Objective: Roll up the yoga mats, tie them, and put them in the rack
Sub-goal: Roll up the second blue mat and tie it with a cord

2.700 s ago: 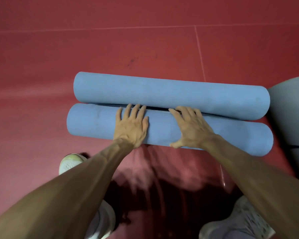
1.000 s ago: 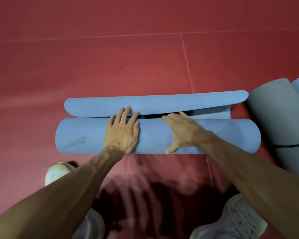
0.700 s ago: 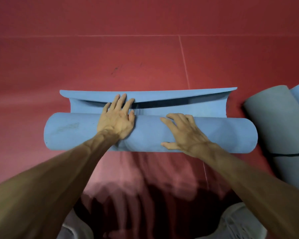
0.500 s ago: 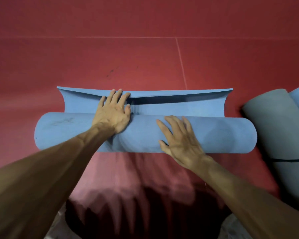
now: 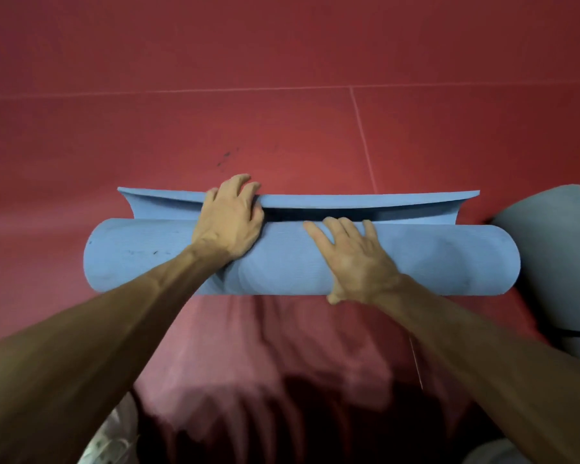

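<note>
On the red floor [image 5: 282, 135], a blue foam mat [image 5: 449, 256] lies rolled into a fat cylinder, its last flap curling up. Left grip [image 5: 228, 222] hooks curled fingers over that flap's edge; right grip [image 5: 352, 259] presses flat, fingers spread, on the roll.

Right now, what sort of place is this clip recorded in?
Probably a yoga or exercise studio: a red floor with thin seam lines, a nearly rolled blue yoga mat lying on it, and another rolled grey mat at the right edge.
</note>
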Tool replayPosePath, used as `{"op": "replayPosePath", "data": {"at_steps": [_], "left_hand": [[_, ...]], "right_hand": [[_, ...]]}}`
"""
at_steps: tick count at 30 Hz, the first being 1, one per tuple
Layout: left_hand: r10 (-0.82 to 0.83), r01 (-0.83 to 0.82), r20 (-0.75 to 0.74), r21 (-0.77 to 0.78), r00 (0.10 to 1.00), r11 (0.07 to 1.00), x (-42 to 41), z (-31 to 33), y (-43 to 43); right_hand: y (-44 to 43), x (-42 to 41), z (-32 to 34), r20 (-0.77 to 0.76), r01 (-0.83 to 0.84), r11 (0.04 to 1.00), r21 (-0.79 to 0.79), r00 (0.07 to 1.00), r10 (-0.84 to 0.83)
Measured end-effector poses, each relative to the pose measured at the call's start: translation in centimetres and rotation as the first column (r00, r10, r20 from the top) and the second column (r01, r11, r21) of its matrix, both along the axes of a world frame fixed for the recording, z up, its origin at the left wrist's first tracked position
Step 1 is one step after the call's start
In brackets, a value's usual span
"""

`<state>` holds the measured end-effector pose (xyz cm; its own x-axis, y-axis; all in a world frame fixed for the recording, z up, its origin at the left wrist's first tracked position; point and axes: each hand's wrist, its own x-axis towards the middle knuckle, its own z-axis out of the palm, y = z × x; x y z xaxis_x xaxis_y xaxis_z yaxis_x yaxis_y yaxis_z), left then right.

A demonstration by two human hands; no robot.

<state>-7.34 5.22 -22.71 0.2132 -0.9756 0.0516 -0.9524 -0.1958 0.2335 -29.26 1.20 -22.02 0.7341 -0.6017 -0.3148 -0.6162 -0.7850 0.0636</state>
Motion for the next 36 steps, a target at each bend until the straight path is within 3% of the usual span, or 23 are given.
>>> {"op": "replayPosePath", "data": {"at_steps": [4, 11, 15, 20, 23, 28, 31, 36], "left_hand": [[-0.11, 0.109, -0.022, -0.032, 0.994, 0.993, -0.7, 0.1, 5.0], [-0.105, 0.106, -0.021, 0.13, 0.994, 0.986, -2.7, 1.0, 10.6], [-0.133, 0.114, 0.103, 0.179, 0.986, 0.977, -4.5, 1.0, 12.8], [-0.134, 0.097, 0.182, 0.197, 0.974, 0.976, -4.8, 0.7, 12.5], [-0.141, 0.107, 0.179, 0.188, 0.974, 0.976, -4.3, 0.4, 11.8], [-0.08, 0.059, 0.104, 0.184, 0.991, 0.981, -3.4, 0.6, 9.0], [-0.084, 0.06, 0.093, 0.235, 0.992, 0.97, -2.6, 0.4, 7.2], [-0.034, 0.035, -0.011, 0.324, 0.999, 0.945, -1.8, 0.3, 4.2]], "right_hand": [[-1.4, 0.5, 0.7, 0.021, 0.0, 0.998, 0.059, 1.0, -0.001], [0.0, -0.5, 1.9, -0.004, 0.002, 0.953, 0.302, 1.0, -0.001], [1.6, -1.6, 2.0, -0.071, 0.032, 0.906, 0.422, 0.997, -0.002], [1.9, -1.7, 2.0, -0.07, 0.056, 0.89, 0.453, 0.997, -0.027], [1.7, -1.8, 1.7, -0.06, 0.026, 0.918, 0.397, 0.998, -0.002], [2.9, -3.3, 0.5, 0.109, -0.069, 0.989, 0.132, 0.993, 0.055], [3.9, -3.3, -0.7, 0.163, -0.047, 0.999, 0.012, 0.986, 0.045], [5.0, -2.3, -1.6, 0.162, 0.028, 0.998, -0.052, 0.987, -0.02]]}}
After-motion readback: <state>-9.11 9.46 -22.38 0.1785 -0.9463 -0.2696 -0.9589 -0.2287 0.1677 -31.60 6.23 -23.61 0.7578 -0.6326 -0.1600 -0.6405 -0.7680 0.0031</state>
